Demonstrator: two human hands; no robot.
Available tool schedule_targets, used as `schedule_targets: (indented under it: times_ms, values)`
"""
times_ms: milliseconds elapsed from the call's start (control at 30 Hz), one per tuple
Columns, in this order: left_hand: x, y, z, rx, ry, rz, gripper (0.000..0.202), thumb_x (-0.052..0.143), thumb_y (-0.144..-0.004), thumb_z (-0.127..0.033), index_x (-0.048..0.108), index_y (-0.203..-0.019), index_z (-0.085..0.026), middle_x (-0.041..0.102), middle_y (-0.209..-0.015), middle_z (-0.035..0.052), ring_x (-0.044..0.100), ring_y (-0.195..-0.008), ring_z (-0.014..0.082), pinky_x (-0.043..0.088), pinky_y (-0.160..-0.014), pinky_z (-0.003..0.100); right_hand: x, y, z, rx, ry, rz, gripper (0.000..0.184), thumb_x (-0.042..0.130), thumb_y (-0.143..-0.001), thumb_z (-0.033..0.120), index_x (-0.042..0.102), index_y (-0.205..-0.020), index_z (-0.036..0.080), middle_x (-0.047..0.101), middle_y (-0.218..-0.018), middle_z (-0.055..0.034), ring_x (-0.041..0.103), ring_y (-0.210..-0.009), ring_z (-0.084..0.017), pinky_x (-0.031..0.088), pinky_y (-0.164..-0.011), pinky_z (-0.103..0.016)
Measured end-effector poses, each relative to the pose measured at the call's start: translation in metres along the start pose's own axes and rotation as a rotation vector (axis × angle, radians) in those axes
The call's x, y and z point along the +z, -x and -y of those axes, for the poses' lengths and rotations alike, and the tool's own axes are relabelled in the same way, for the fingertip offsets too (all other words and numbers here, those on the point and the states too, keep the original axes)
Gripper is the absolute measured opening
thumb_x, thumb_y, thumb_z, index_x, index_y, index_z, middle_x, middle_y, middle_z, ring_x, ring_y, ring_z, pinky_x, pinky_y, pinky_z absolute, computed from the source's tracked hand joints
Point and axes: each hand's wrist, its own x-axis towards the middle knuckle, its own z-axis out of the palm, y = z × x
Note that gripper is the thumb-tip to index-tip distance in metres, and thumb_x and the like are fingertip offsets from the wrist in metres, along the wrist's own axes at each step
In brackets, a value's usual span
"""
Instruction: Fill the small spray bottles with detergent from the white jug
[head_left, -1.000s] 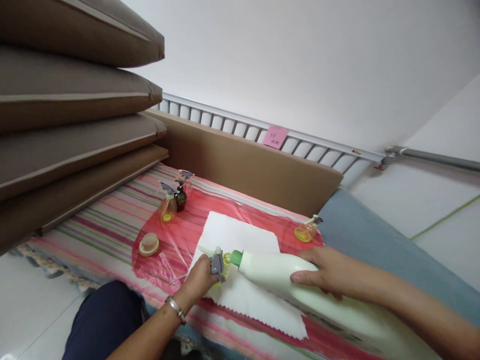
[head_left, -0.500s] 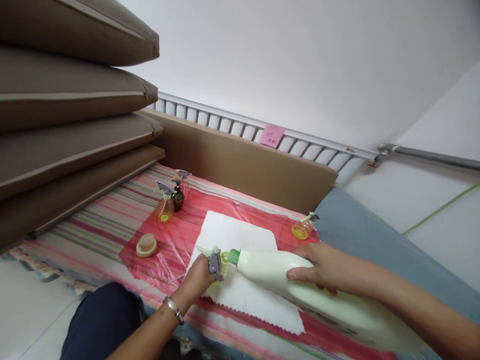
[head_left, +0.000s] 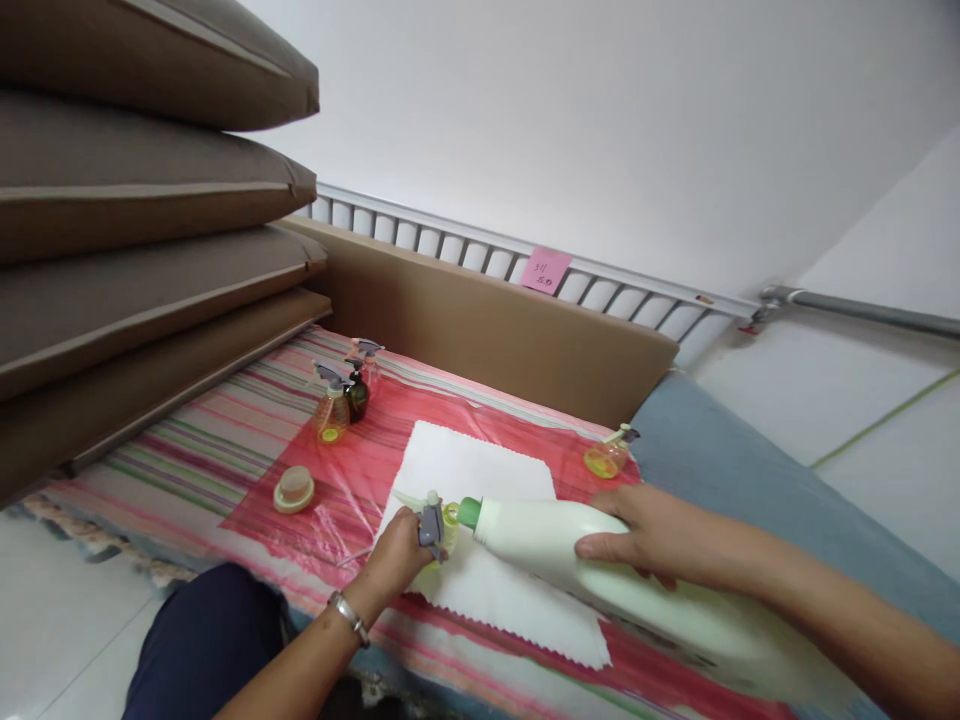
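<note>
My right hand (head_left: 651, 535) grips a big white bottle (head_left: 540, 545) that is tipped on its side, its green neck (head_left: 469, 513) pointing left. That neck meets the mouth of a small yellow bottle (head_left: 448, 528), which my left hand (head_left: 397, 558) holds wrapped together with a grey spray head (head_left: 430, 522). Both hands work over a white cloth (head_left: 480, 530) spread on a red plastic sheet (head_left: 360, 480).
Small spray bottles (head_left: 331, 404) and a dark one (head_left: 358, 392) stand at the back left. A round cap (head_left: 294, 489) lies on the striped cover. Another yellow spray bottle (head_left: 609, 455) lies at the right. Brown cushions (head_left: 135, 200) are stacked left; a cardboard wall (head_left: 495, 330) stands behind.
Almost nothing differs; the view has shifted slightly and both hands keep the same hold on the bottles.
</note>
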Motion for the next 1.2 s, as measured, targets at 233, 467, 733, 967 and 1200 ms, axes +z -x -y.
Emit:
schedule_targets:
  times_ms: [233,467,733,967,1200]
  values:
    - [0.0004,-0.0008,0.0018,0.014,0.000,-0.005,0.037,0.076,-0.054,-0.019,0.069,-0.090,-0.015,0.067,-0.089,0.0042,0.060,-0.080,0.0222,0.045,-0.070,0.030,-0.0006,0.0007,0.0010,0.011,-0.007,0.004,0.040,0.056,-0.074,0.053,0.059,-0.087,0.015,0.059,-0.070,-0.0041,0.055,-0.054,-0.015,0.042,-0.041,-0.023]
    - [0.0028,-0.0032,0.0072,0.052,-0.019,-0.009,0.036,0.076,-0.055,-0.020,0.067,-0.089,-0.012,0.065,-0.089,0.0053,0.059,-0.082,0.0222,0.045,-0.072,0.031,-0.0009,-0.0007,0.0006,0.013,0.010,0.004,0.040,0.055,-0.075,0.052,0.058,-0.088,0.014,0.060,-0.072,-0.0054,0.056,-0.055,-0.015,0.043,-0.042,-0.024]
    - [0.0025,-0.0017,0.0064,0.070,-0.010,-0.004,0.043,0.077,-0.054,-0.019,0.067,-0.096,-0.014,0.065,-0.087,0.0030,0.058,-0.077,0.0198,0.045,-0.070,0.029,-0.0004,-0.0011,0.0009,0.000,0.013,0.005,0.040,0.056,-0.075,0.052,0.058,-0.086,0.013,0.059,-0.068,-0.0040,0.054,-0.052,-0.014,0.041,-0.041,-0.024]
    - [0.0014,-0.0010,0.0046,0.088,0.017,-0.011,0.034,0.076,-0.055,-0.020,0.068,-0.087,-0.013,0.066,-0.088,0.0040,0.058,-0.075,0.0193,0.044,-0.071,0.029,-0.0004,-0.0013,0.0009,0.014,0.019,-0.007,0.039,0.055,-0.075,0.051,0.058,-0.086,0.014,0.059,-0.069,-0.0044,0.055,-0.052,-0.015,0.041,-0.041,-0.024]
    - [0.0014,-0.0008,0.0048,0.078,0.094,-0.017,0.035,0.075,-0.054,-0.019,0.068,-0.087,-0.013,0.065,-0.086,0.0035,0.056,-0.073,0.0186,0.044,-0.067,0.028,0.0028,-0.0009,-0.0024,0.013,-0.016,-0.008,0.039,0.056,-0.074,0.053,0.058,-0.086,0.015,0.058,-0.068,-0.0037,0.054,-0.052,-0.016,0.041,-0.041,-0.026]
